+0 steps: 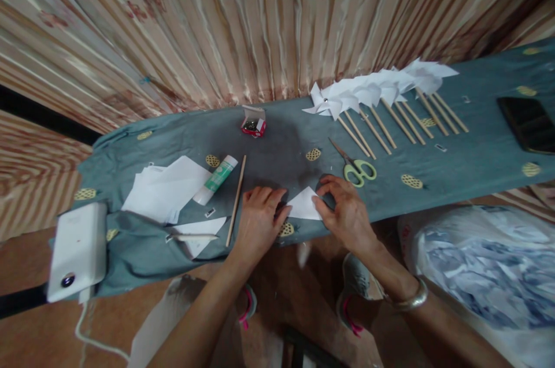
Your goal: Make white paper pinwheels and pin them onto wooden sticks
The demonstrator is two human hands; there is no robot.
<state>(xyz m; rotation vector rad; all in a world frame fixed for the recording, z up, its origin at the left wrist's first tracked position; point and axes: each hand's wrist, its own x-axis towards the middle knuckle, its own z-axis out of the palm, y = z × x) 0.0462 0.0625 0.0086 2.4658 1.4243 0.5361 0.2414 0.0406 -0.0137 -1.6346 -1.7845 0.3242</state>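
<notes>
The white paper triangle (306,206), lying near the front edge of the desk (459,174) between the left hand (258,218) and right hand (348,215), both narrowly curled with grip indeterminable, was presumably light, crease-prone and best held by its corners.

Dim, soft light falls across the cloth-covered surface (459,174), where a broad, blurred shadow (280,149) darkens the middle, beyond the left hand (261,215) and right hand (344,209). Wide-angle distortion bows the surface and fans the far curtain's (277,38) pleats outward, while haze softens fine detail, including the bag (485,275) at near right.
</notes>
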